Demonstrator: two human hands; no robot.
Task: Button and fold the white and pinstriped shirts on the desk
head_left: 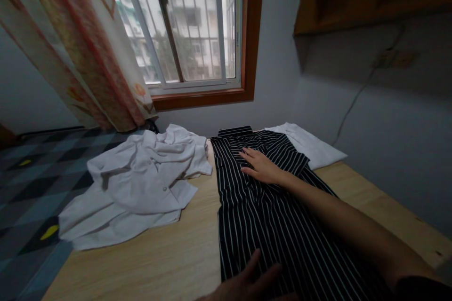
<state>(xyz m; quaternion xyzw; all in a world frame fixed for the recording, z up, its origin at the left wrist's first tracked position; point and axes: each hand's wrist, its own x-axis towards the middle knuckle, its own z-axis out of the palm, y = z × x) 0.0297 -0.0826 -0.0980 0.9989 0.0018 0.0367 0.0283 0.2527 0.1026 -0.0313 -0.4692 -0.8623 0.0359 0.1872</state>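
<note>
A black shirt with white stripes (pixel 261 225) lies flat and lengthwise on a light wooden table (pixel 169 254), its collar toward the window. My right hand (pixel 259 165) rests open and flat on the upper part of the shirt, fingers stretched toward the collar. My left hand (pixel 247 282) lies at the bottom edge of the view on the shirt's near end, fingers apart, only partly in view.
A crumpled white shirt (pixel 137 183) lies on the table's left side, hanging over the edge. A folded white garment (pixel 310 146) sits at the far right corner by the wall. A window (pixel 190 23) and a patterned curtain (pixel 81 47) stand behind. A checked floor (pixel 31 178) lies to the left.
</note>
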